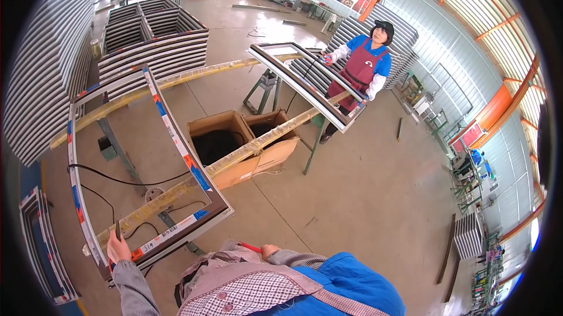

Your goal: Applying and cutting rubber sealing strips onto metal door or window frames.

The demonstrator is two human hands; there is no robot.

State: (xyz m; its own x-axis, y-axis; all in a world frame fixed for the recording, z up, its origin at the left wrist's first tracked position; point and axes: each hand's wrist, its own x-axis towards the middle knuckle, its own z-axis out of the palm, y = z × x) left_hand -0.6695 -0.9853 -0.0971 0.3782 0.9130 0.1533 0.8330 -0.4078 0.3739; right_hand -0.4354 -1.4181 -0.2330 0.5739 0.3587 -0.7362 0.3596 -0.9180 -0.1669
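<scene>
A large rectangular window frame [173, 125], with blue, white and red tape on its face, lies across two padded rails at my left. At its near left corner is my left hand [119, 249], fingers closed on a black strip [118, 231] that stands up from the grip. Slack black strip also loops across the frame opening toward the cardboard boxes. Close to my body, my right hand [270, 251] is closed on a red-handled tool [250, 247]; its working end is partly hidden by my clothing.
Cardboard boxes [237, 166] holding black coiled material stand between the padded rails [267, 140]. Beyond, a co-worker [360, 69] in a maroon apron handles another frame [299, 87]. Stacked frames [153, 52] rise at the far left; more frames [44, 245] lean at the near left.
</scene>
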